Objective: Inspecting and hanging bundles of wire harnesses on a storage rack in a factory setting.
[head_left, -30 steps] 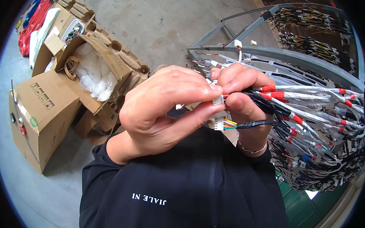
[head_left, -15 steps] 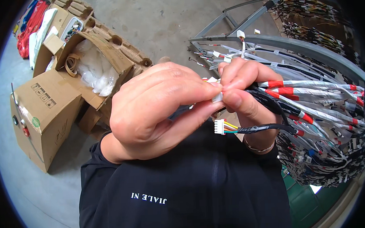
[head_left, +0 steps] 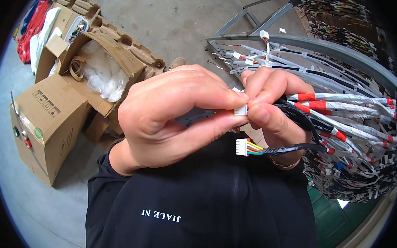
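Between the thumb and forefinger of my left hand [head_left: 167, 112] a small white plug connector [head_left: 241, 110] is pinched. My right hand [head_left: 279, 98] meets it fingertip to fingertip, its thumb and forefinger closed at the connector's right side. Wires there are mostly hidden by the fingers. Black-sleeved cables pass through the right palm. Below the right thumb hangs a second white connector [head_left: 241, 147], loose, with yellow, brown and green wires running into a black-wrapped cable [head_left: 292, 149]. White cables with red tape bands [head_left: 334, 96] stretch from the right hand toward the right.
A grey metal rack [head_left: 332, 47] with many cable harnesses stands at the right. More bundled wires [head_left: 347, 179] lie below it. On the left are a closed cardboard box [head_left: 52, 126] and an open one [head_left: 132, 69] holding clear plastic bags [head_left: 103, 75], beside moulded pulp trays [head_left: 128, 40].
Both hands have shifted slightly to the right with the pinched connector, of which more shows now. The loose connector has moved a little right and down. Both grips stay closed.
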`<state>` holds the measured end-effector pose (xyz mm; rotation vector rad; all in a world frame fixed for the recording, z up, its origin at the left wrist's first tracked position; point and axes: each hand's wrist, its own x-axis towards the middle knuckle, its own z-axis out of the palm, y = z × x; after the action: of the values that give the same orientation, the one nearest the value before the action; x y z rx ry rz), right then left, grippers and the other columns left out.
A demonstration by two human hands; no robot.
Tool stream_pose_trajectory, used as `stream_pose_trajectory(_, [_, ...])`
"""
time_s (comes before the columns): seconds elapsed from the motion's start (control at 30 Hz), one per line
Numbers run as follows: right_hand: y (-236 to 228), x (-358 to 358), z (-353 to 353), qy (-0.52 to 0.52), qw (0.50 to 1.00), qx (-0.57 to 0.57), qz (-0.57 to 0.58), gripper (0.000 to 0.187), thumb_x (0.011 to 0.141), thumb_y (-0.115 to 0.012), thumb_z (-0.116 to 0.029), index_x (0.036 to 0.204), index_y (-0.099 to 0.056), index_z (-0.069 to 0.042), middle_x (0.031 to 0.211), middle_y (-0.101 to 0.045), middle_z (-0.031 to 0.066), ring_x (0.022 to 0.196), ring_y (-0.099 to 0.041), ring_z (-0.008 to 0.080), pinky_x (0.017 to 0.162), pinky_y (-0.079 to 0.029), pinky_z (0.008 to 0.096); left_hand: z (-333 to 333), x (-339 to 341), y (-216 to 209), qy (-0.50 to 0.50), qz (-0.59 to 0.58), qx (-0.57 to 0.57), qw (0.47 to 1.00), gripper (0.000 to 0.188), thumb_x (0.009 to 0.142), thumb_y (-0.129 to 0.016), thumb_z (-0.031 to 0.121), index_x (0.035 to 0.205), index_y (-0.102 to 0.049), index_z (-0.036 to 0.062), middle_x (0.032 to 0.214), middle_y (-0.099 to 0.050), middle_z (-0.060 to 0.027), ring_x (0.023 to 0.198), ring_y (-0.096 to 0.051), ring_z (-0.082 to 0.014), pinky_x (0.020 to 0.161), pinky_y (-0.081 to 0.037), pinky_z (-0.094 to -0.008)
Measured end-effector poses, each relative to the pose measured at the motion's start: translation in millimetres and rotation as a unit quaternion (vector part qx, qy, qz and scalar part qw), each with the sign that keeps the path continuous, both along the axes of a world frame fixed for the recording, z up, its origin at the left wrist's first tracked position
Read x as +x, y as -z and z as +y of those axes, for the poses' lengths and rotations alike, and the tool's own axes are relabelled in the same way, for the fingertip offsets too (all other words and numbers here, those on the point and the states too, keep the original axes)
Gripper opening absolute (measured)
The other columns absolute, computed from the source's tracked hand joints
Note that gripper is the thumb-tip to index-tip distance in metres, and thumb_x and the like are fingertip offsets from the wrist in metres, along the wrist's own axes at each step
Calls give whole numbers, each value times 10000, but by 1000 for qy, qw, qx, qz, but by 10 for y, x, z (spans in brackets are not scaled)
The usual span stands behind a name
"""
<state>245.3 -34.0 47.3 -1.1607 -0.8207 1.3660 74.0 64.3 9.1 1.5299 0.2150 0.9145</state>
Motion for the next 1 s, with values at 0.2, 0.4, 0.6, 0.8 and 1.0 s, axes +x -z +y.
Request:
stream_pose_trajectory(0.2, [41,-32,15,27,999,-2,45,77,881,-679,-65,857,-628,-13,831,-628,86,728,-562,116,669,-450,250,-113,16,25,-28,7,-86,996,259,718,-751,-93,951,-642,-62,889,-684,-164,832,-652,-242,759,-508,-344])
stream_pose_trajectory(0.4, [99,-69,67,69,997,15,19,120,898,-658,-112,862,-601,-13,837,-607,96,684,-534,99,644,-444,245,-292,-92,186,-7,1,-32,999,664,632,-903,240,1116,-538,-32,928,-616,-125,843,-591,-223,767,-483,-346])
stream_pose_trajectory(0.6, [161,-93,89,85,994,46,56,121,886,-656,-91,918,-578,-3,871,-611,113,694,-539,101,664,-446,247,-259,-13,96,-27,14,34,999,438,658,-855,40,1020,-623,-46,905,-660,-138,823,-644,-239,774,-499,-349])
stream_pose_trajectory(0.8, [194,-64,52,50,997,53,-6,900,744,-798,-192,1465,-294,0,788,-556,34,743,-513,138,842,-403,371,-299,-49,-12,-43,6,-75,996,338,693,-767,-37,992,-609,-46,916,-657,-148,845,-649,-239,810,-496,-357])
stream_pose_trajectory(1.0, [319,41,29,-50,981,176,68,867,667,-902,-201,1324,-388,37,951,-610,83,884,-594,123,785,-471,239,-305,-17,-52,-85,28,-33,995,339,685,-759,-50,991,-614,-28,934,-644,-137,904,-618,-219,831,-478,-359])
